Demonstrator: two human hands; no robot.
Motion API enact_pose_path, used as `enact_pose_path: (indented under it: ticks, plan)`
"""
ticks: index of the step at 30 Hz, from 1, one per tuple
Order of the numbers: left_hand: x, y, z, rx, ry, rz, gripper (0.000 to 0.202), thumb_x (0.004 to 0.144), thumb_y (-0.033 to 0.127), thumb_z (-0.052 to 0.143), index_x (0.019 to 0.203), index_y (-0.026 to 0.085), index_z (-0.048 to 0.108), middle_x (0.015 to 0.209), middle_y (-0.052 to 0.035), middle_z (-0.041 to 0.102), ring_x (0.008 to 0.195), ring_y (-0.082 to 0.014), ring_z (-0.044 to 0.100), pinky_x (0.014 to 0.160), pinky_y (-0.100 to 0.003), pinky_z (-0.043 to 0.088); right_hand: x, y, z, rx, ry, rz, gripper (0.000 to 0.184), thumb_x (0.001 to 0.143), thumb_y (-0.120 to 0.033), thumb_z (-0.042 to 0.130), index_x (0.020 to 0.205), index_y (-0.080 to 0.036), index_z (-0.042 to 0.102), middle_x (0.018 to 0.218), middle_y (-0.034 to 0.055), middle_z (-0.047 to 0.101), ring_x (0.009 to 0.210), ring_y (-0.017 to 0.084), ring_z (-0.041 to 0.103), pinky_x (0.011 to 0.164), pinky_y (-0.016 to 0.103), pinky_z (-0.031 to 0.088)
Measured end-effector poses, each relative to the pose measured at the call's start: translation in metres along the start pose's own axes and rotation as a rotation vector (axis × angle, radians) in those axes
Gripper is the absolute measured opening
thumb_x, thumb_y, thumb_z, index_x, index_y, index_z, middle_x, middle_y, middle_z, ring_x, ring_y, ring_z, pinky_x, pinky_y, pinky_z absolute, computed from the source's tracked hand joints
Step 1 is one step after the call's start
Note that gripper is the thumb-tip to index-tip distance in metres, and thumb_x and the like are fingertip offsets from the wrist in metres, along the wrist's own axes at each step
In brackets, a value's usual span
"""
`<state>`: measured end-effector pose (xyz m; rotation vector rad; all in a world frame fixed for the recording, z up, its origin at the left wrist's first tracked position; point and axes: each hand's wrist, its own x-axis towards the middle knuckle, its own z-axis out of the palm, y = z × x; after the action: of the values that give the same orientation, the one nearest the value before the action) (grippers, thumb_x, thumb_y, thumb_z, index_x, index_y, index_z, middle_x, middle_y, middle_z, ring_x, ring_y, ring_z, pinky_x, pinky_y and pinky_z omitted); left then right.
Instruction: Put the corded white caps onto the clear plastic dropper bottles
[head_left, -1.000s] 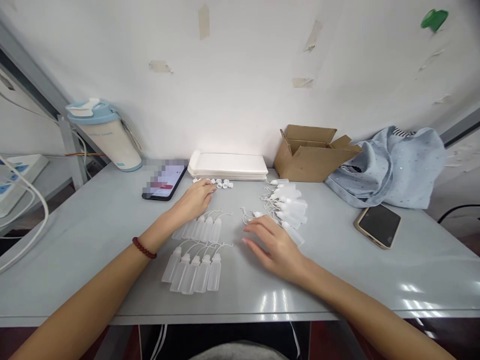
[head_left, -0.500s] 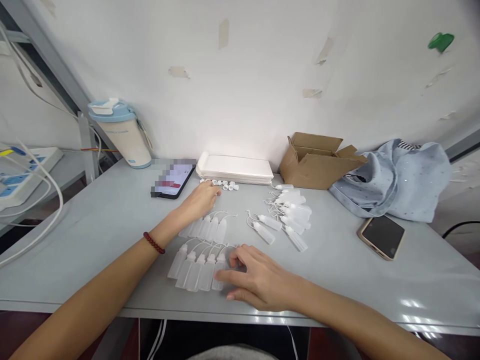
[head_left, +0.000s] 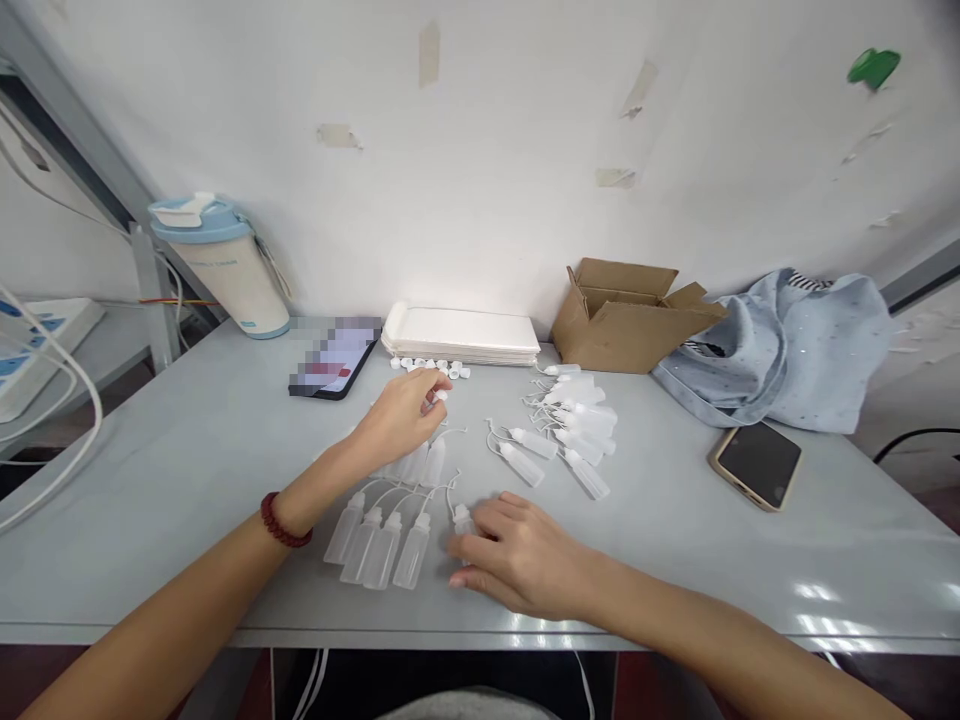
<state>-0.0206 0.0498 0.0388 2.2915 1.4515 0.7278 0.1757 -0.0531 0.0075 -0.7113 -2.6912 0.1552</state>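
My left hand [head_left: 401, 415] hovers over the back row of translucent plastic dropper bottles [head_left: 416, 465], pinching a small white cap [head_left: 439, 397] in its fingertips. My right hand [head_left: 521, 555] grips a bottle [head_left: 463, 522] from the front row, with only its neck and top showing past the fingers. Several more bottles stand out in the front row [head_left: 379, 548], each with a thin looped tether. Other bottles lie in a loose heap [head_left: 581, 425] to the right. Several white caps [head_left: 427, 366] are scattered at the foot of a stack of white paper sleeves [head_left: 459, 335].
The pale grey table [head_left: 150, 500] also holds a phone [head_left: 334, 358] with a blurred screen, a second phone [head_left: 756, 465], and a tumbler [head_left: 221, 270]. Behind it are an open cardboard box [head_left: 630, 318] and a blue cloth bag [head_left: 780, 355]. A power strip [head_left: 37, 350] sits off to the left.
My left hand has risen from the caps with one pinched in its fingers. My right hand has drawn the end bottle of the front row rightward.
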Motion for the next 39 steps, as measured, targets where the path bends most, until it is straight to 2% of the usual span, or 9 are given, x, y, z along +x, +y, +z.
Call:
enact_pose_path:
  ticks: [3, 7, 13, 18, 23, 25, 31, 34, 39]
  plan:
    - [-0.006, 0.008, -0.005, -0.167, -0.07, -0.099, 0.023, 0.078, 0.022, 0.047, 0.095, 0.017, 0.061, 0.089, -0.004, 0.067, 0.068, -0.0168, 0.064, 0.064, -0.029, 0.051, -0.002, 0.002, 0.0, 0.001, 0.023, 0.039, 0.041, 0.098, -0.041, 0.033, 0.086, -0.017, 0.064, 0.065, 0.0025, 0.052, 0.057, 0.015, 0.044, 0.057, 0.026, 0.037]
    - [-0.015, 0.017, -0.013, -0.373, -0.296, -0.171, 0.022, 0.08, 0.029, 0.052, 0.095, 0.019, 0.064, 0.07, 0.0005, 0.066, 0.064, -0.0173, 0.065, 0.056, -0.026, 0.048, -0.003, 0.005, -0.002, 0.051, 0.013, 0.066, 0.039, 0.098, -0.041, 0.035, 0.085, -0.017, 0.063, 0.064, 0.0014, 0.05, 0.055, 0.013, 0.043, 0.054, 0.025, 0.035]
    - [-0.025, 0.029, -0.02, -0.541, -0.46, -0.138, 0.023, 0.082, 0.037, 0.058, 0.096, 0.02, 0.065, 0.079, -0.0008, 0.069, 0.067, -0.0159, 0.065, 0.058, -0.025, 0.05, -0.002, 0.009, -0.012, 0.046, 0.074, 0.156, 0.033, 0.097, -0.034, 0.038, 0.089, -0.016, 0.066, 0.064, 0.0015, 0.05, 0.057, 0.013, 0.044, 0.053, 0.024, 0.033]
    - [-0.024, 0.029, -0.025, -0.569, -0.428, -0.161, 0.022, 0.082, 0.037, 0.059, 0.093, 0.02, 0.066, 0.072, -0.0006, 0.067, 0.068, -0.0168, 0.065, 0.056, -0.025, 0.049, -0.002, 0.012, -0.019, 0.058, 0.14, 0.2, 0.03, 0.096, -0.027, 0.039, 0.089, -0.015, 0.065, 0.064, 0.0018, 0.051, 0.057, 0.013, 0.045, 0.053, 0.024, 0.035]
    - [-0.022, 0.025, -0.026, -0.689, -0.467, -0.187, 0.025, 0.078, 0.037, 0.064, 0.094, 0.018, 0.062, 0.088, -0.0047, 0.069, 0.072, -0.017, 0.064, 0.067, -0.032, 0.054, -0.002, 0.016, -0.02, 0.058, 0.184, 0.208, 0.022, 0.093, -0.022, 0.04, 0.092, -0.017, 0.062, 0.068, 0.0023, 0.052, 0.06, 0.014, 0.046, 0.054, 0.025, 0.037]
    - [-0.022, 0.026, -0.026, -0.706, -0.499, -0.197, 0.021, 0.078, 0.035, 0.065, 0.091, 0.018, 0.063, 0.087, -0.0039, 0.069, 0.075, -0.0165, 0.064, 0.07, -0.032, 0.054, -0.002, 0.017, -0.021, 0.088, 0.204, 0.219, 0.019, 0.091, -0.019, 0.04, 0.092, -0.018, 0.059, 0.07, 0.0025, 0.052, 0.061, 0.014, 0.046, 0.054, 0.025, 0.037]
    - [-0.024, 0.028, -0.02, -0.747, -0.495, -0.199, 0.016, 0.082, 0.031, 0.063, 0.094, 0.022, 0.069, 0.075, 0.0012, 0.068, 0.074, -0.0144, 0.063, 0.066, -0.026, 0.049, -0.001, 0.017, -0.027, 0.426, 0.234, 0.269, 0.014, 0.08, -0.008, 0.043, 0.086, -0.02, 0.048, 0.079, 0.0022, 0.057, 0.069, 0.014, 0.051, 0.064, 0.026, 0.044]
    - [-0.025, 0.029, -0.014, -0.842, -0.486, -0.214, 0.017, 0.081, 0.029, 0.064, 0.096, 0.022, 0.069, 0.076, 0.0018, 0.068, 0.077, -0.0136, 0.063, 0.073, -0.026, 0.049, -0.003, 0.016, -0.028, 0.606, 0.169, 0.382, 0.013, 0.079, -0.009, 0.048, 0.083, -0.021, 0.046, 0.079, -0.0001, 0.057, 0.069, 0.013, 0.052, 0.063, 0.025, 0.045]
    - [-0.026, 0.033, -0.01, -0.912, -0.483, -0.23, 0.017, 0.076, 0.026, 0.068, 0.092, 0.02, 0.068, 0.086, -0.0002, 0.068, 0.078, -0.0145, 0.063, 0.073, -0.029, 0.051, -0.003, 0.017, -0.03, 0.804, 0.127, 0.504, 0.014, 0.078, -0.009, 0.049, 0.081, -0.021, 0.043, 0.081, -0.0003, 0.061, 0.069, 0.013, 0.053, 0.061, 0.024, 0.043]
